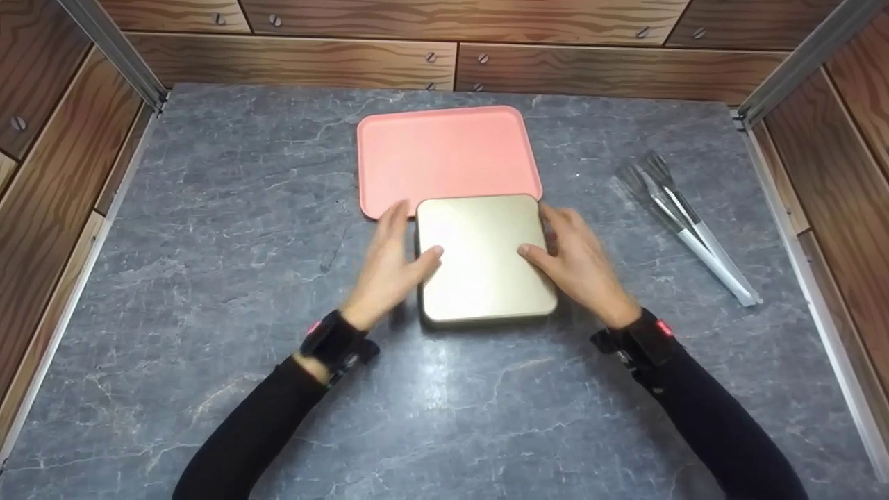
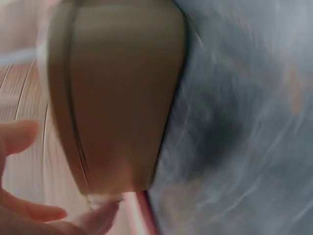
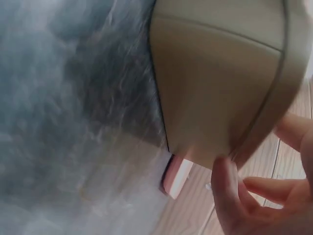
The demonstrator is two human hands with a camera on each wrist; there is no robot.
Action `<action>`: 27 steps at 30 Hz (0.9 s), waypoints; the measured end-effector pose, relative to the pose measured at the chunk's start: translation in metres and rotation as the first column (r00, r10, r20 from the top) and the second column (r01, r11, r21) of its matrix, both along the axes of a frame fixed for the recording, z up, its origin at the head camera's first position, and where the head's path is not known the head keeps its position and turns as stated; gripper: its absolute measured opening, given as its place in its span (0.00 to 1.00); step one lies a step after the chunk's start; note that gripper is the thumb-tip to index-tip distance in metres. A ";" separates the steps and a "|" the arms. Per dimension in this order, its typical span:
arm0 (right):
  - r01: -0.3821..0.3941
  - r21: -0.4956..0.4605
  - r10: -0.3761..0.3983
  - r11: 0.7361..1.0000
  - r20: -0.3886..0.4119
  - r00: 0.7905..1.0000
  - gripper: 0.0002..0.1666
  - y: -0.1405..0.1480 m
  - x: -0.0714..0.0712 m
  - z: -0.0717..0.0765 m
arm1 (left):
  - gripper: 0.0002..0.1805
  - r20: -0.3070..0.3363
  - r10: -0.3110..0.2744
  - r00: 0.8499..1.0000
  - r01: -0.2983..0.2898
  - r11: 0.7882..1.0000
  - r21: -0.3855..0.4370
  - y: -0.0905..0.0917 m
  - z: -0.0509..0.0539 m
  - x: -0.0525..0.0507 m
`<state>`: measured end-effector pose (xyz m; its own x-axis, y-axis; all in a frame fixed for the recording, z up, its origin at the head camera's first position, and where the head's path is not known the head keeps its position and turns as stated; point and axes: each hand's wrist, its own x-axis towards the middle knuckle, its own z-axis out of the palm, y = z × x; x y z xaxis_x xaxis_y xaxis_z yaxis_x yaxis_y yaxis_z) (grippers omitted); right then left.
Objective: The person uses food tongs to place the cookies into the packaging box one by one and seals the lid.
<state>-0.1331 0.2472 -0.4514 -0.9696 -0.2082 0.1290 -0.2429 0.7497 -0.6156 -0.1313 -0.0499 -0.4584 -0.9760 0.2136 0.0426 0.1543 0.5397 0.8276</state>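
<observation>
A square gold tin (image 1: pixel 486 257) with rounded corners and a closed lid lies before me on the grey marbled table, overlapping the near edge of a pink tray (image 1: pixel 444 153). From the left, my left hand (image 1: pixel 389 271) holds the tin, thumb over the lid and fingers along its side. My right hand (image 1: pixel 580 264) grips the opposite side in the same manner. In the left wrist view, blurred fingertips (image 2: pixel 102 215) meet the far corner of the tin (image 2: pixel 117 107). In the right wrist view, a fingertip (image 3: pixel 225 181) touches the tin (image 3: pixel 210 88) near its lid seam.
A pair of tongs (image 1: pixel 694 229) with dark heads and pale handles lies at the right of the table (image 1: pixel 208 278). Wood-patterned panels (image 1: pixel 292 62) wall in the back and both sides, with metal posts (image 1: pixel 118 52) at the corners.
</observation>
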 end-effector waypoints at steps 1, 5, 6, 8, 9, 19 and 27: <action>-0.013 0.028 0.014 1.000 -0.038 0.999 0.46 -0.003 -0.003 -0.002 | 0.52 -0.057 -0.035 0.998 0.031 0.998 -0.057 0.005 0.000 -0.003; -0.084 0.172 0.108 0.982 -0.136 0.985 0.49 -0.015 -0.015 -0.009 | 0.54 -0.149 -0.158 0.976 0.109 0.949 -0.296 0.021 -0.006 -0.013; -0.101 0.199 0.131 0.975 -0.142 0.981 0.50 -0.017 -0.018 -0.011 | 0.55 -0.148 -0.178 0.973 0.117 0.930 -0.349 0.024 -0.008 -0.015; -0.130 0.245 0.167 0.961 -0.134 0.977 0.50 -0.022 -0.023 -0.012 | 0.55 -0.140 -0.204 0.969 0.128 0.897 -0.422 0.027 -0.011 -0.018; -0.144 0.261 0.181 0.955 -0.125 0.976 0.50 -0.024 -0.024 -0.012 | 0.56 -0.136 -0.217 0.967 0.136 0.885 -0.445 0.028 -0.012 -0.019; -0.217 0.320 0.230 0.922 -0.002 0.973 0.48 -0.032 -0.032 -0.011 | 0.55 -0.129 -0.267 0.955 0.181 0.871 -0.457 0.028 -0.016 -0.026; -0.167 0.326 0.197 0.931 -0.061 0.979 0.47 -0.036 -0.038 -0.013 | 0.56 -0.119 -0.274 0.954 0.195 0.873 -0.446 0.028 -0.015 -0.031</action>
<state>-0.1709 0.2116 -0.4646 -0.8984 -0.4242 0.1134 -0.4372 0.8399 -0.3218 -0.1625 -0.0215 -0.4731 -0.8800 0.4713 0.0589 0.4400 0.7621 0.4749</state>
